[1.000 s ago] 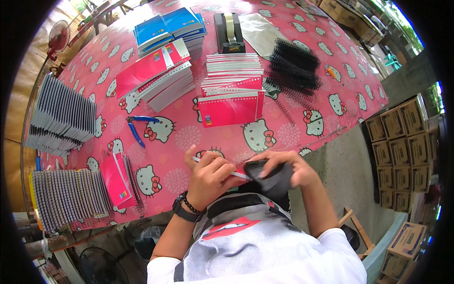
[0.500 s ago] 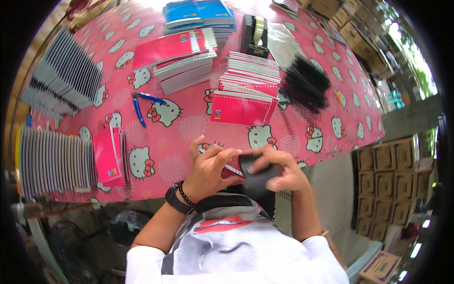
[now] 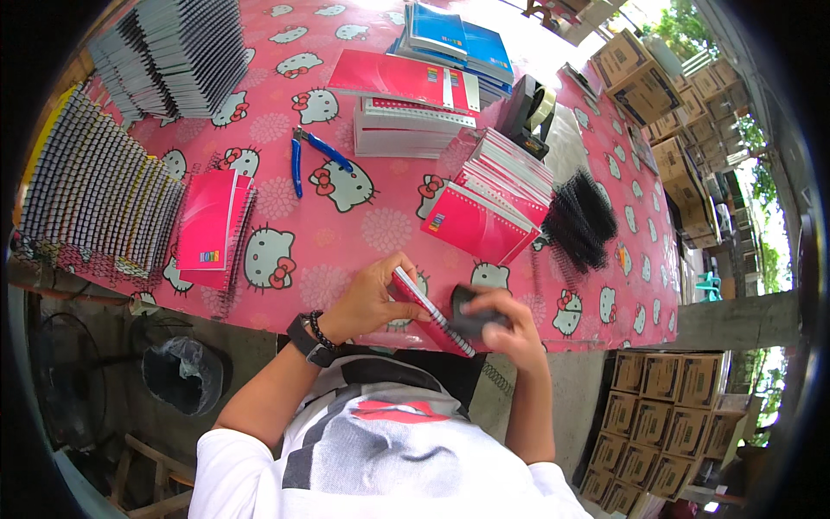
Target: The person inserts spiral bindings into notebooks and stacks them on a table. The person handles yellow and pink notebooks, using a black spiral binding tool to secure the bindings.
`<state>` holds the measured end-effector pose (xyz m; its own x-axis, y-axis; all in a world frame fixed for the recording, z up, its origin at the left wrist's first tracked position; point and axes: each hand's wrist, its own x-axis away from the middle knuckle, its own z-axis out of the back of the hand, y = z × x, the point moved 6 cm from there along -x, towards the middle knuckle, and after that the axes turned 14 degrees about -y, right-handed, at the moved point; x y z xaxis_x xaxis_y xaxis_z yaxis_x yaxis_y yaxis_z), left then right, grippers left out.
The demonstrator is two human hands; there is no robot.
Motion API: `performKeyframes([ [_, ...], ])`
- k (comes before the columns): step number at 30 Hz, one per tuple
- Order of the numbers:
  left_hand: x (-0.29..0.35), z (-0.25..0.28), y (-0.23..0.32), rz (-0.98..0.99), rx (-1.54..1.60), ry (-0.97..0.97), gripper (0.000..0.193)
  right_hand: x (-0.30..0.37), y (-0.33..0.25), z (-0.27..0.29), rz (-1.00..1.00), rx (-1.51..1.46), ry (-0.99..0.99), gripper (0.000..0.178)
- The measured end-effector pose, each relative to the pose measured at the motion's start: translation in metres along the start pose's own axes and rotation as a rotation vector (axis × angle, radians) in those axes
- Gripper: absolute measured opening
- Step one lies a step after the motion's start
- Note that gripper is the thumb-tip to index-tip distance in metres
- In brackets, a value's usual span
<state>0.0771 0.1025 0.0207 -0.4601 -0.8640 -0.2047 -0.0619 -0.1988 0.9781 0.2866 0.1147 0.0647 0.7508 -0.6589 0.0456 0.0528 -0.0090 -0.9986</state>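
Near the table's front edge, my left hand (image 3: 373, 298) is closed on a pink notebook (image 3: 430, 309). The notebook is tilted, its hole-punched edge upward and slanting down to the right. A thin dark wire coil (image 3: 496, 378) sticks out past its lower right end. In my right hand (image 3: 516, 327) is a dark, palm-sized block or pad (image 3: 467, 313), gripped beside that punched edge. Motion smears this pad, so I cannot make out its exact kind or whether it touches the notebook.
Pink punched notebooks (image 3: 484, 221) lie beyond my hands, with black wire coils (image 3: 581, 221) to their right. Blue-handled pliers (image 3: 316, 156), a tape dispenser (image 3: 529, 117) and blue notebooks (image 3: 458, 39) sit farther back. Bound notebooks (image 3: 104, 190) are stacked at left; cartons (image 3: 661, 415) stand at right.
The view has turned, shifting the table's contents. The dark pad has moved off the notebook's punched edge, which now shows along its length. Both hands keep their holds.
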Motion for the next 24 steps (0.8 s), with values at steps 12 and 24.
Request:
performKeyframes([
  [12, -0.003, 0.003, 0.008, 0.021, -0.182, 0.032, 0.048, -0.027, -0.006, -0.005, -0.096, 0.059, 0.064, 0.060],
  [24, 0.002, -0.001, 0.004, 0.202, 0.000, 0.021, 0.050, -0.037, -0.013, -0.025, 0.127, -0.163, -0.027, 0.045],
])
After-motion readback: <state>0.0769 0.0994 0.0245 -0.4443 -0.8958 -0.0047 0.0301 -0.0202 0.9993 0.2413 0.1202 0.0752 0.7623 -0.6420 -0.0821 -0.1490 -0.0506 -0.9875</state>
